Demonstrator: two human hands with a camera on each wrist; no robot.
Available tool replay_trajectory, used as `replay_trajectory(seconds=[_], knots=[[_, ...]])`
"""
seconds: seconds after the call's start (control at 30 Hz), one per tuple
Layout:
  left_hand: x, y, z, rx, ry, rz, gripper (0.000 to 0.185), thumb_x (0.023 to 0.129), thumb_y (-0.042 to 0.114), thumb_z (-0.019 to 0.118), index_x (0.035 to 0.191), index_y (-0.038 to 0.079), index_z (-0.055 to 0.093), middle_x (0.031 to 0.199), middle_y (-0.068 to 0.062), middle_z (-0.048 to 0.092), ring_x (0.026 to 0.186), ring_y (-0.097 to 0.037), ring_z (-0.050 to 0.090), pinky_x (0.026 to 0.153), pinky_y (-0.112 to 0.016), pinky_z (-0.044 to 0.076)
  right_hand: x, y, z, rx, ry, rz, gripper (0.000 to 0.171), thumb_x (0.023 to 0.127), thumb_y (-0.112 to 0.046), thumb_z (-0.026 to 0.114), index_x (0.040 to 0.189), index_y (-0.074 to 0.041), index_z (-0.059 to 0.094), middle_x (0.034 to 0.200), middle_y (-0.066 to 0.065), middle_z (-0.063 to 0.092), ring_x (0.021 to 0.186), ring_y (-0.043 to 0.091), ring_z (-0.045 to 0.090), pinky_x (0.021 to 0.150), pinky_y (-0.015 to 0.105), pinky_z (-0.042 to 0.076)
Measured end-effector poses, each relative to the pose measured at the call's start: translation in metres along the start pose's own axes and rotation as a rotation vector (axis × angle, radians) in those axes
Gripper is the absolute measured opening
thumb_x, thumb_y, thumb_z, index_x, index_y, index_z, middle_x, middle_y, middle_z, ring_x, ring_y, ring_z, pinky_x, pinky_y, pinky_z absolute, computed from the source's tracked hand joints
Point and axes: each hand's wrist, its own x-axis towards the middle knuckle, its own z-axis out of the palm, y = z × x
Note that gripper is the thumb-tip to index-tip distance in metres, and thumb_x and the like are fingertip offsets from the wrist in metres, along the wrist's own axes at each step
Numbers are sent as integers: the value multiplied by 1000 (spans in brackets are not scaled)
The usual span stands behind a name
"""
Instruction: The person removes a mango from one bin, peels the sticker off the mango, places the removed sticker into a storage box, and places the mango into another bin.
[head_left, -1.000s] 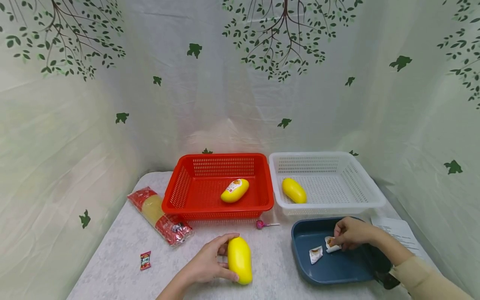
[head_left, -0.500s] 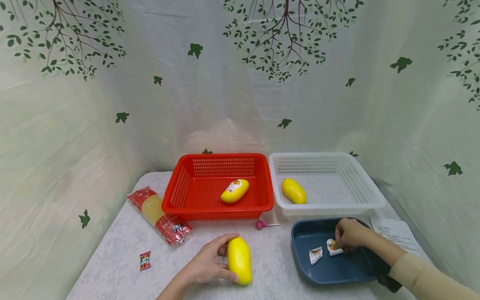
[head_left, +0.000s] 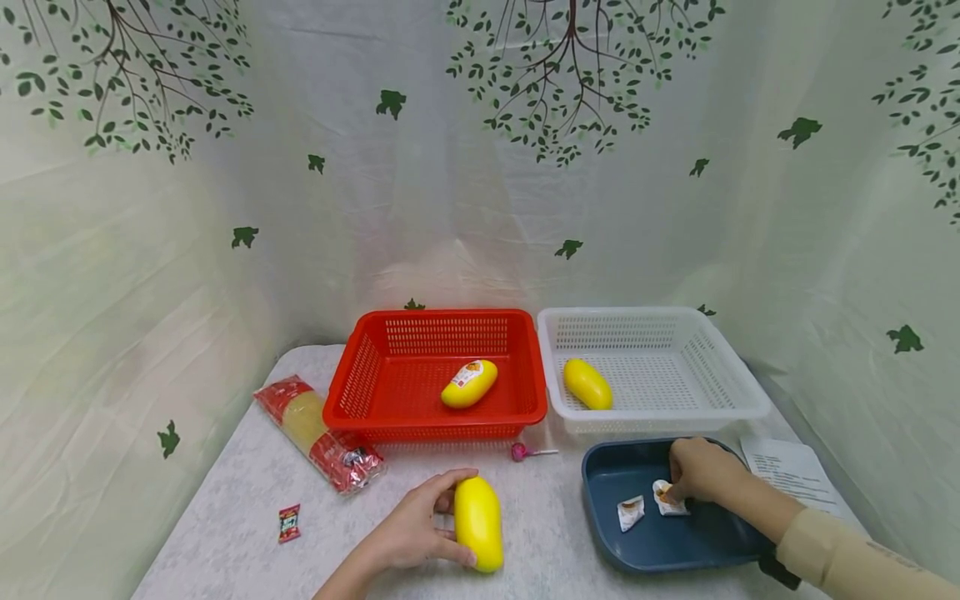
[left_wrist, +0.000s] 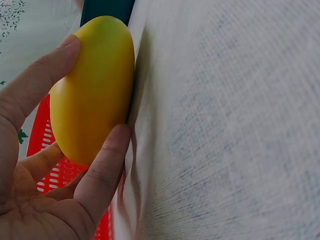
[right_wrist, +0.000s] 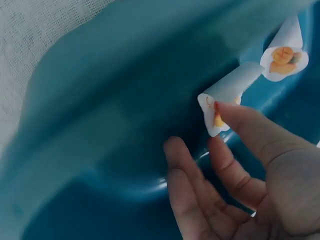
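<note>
Spotter: Biggest first. What's carrying everything?

Operator: A pale grey, cloth-covered desk (head_left: 225,542). Toward my right on it sits a dark blue, round-cornered rectangular tray (head_left: 660,550). It looks stiff and smooth; to shift it, I'd take the rim.

Spotter: Next size down?

Operator: A glossy yellow mango-shaped piece (head_left: 480,525), at the desk's near side, left of the tray. My left grip (head_left: 423,521) is grasping it, thumb against one side and fingers around the other. I'd guess it's light and firm, plastic or foam, but slick on that curve. I'd hold it round its widest part without squeezing hard.

Spotter: And the right grip (head_left: 701,471)?

Operator: Down inside the tray, thumb and forefinger pinching a curled white paper-like label (right_wrist: 235,85) with an orange print. It's near the tray's middle. Nearly weightless, I'd say, and springy enough to roll back on itself. I can't tell whether it's sticky; if so, it could cling to a fingertip. I'd keep to the edge, since a hard pinch might crease it.

Spotter: Anything else that small?

Operator: A second rolled white label (head_left: 631,512), just beside the first, touched by neither grip. Same handling: nip a free edge, gently.
</note>
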Motion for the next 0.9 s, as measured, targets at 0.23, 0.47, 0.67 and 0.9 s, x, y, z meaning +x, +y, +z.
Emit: replay_trajectory(seconds=[0.23, 0.47, 0.67, 0.9], knots=[[-1, 0, 1, -2, 2, 6, 102, 71, 19, 103, 159, 18, 50, 140, -7, 62, 113, -24, 61, 88, -32, 65, -1, 2, -1, -87, 12, -6, 45, 76, -40, 97, 77, -9, 64, 69, 1, 57, 62, 18, 54, 57, 33, 42], [-1, 1, 0, -8, 0, -3, 102, 71, 18, 102, 159, 19, 50, 139, -7, 62, 112, -24, 61, 89, -33, 65, -3, 1, -19, 164, -54, -82, 34, 87, -26, 90, 66, -11, 67, 54, -1, 61, 47, 12, 59, 48, 25, 45], [0, -1, 0, -5, -2, -9, 102, 71, 19, 102, 159, 19, 50, 141, -6, 62, 113, -23, 62, 91, -36, 65, 0, 0, -40, 299, -91, -90, 28, 93, -26, 84, 78, -11, 65, 66, 2, 64, 55, 15, 66, 53, 28, 54], [0, 3, 0, -5, -27, -12, 101, 74, 18, 100, 161, 20, 48, 147, -9, 58, 122, -26, 63, 97, -41, 65, 4, 1, -68, 339, -15, -81, 27, 96, -28, 82, 85, -8, 67, 70, 2, 65, 61, 16, 68, 58, 29, 54]])
